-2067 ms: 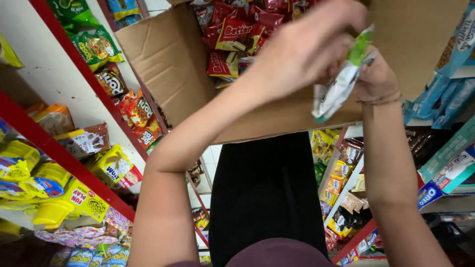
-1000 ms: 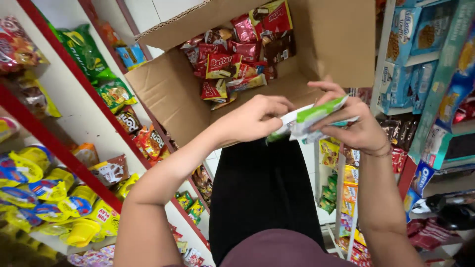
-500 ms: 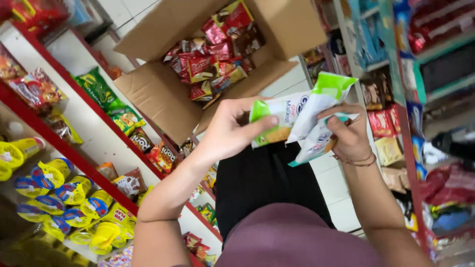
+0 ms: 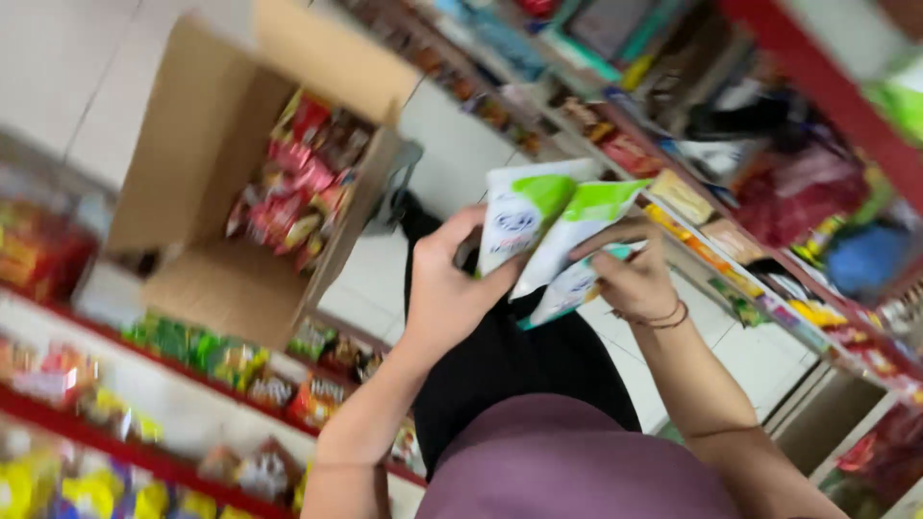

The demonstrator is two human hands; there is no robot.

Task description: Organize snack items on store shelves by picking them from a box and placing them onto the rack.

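Observation:
My left hand point(image 4: 444, 288) grips a white and green snack packet point(image 4: 519, 213) by its lower edge, thumb on the front. My right hand point(image 4: 635, 279) holds two more white and green packets point(image 4: 577, 235) fanned out beside it, a thin bracelet on that wrist. Both hands are close together at chest height, above my black trousers. An open cardboard box point(image 4: 231, 173) with several red and brown snack packets point(image 4: 303, 187) inside sits up and to the left of my hands.
Red-edged shelves point(image 4: 144, 423) on the left carry yellow, green and orange snack bags. A shelf rack point(image 4: 769, 231) on the right holds mixed packets, blurred by motion. White tiled floor point(image 4: 452, 154) runs between them.
The view has swung to the right and tilted, so the box now sits further left. Both hands keep the packets, now fanned a little higher and closer together.

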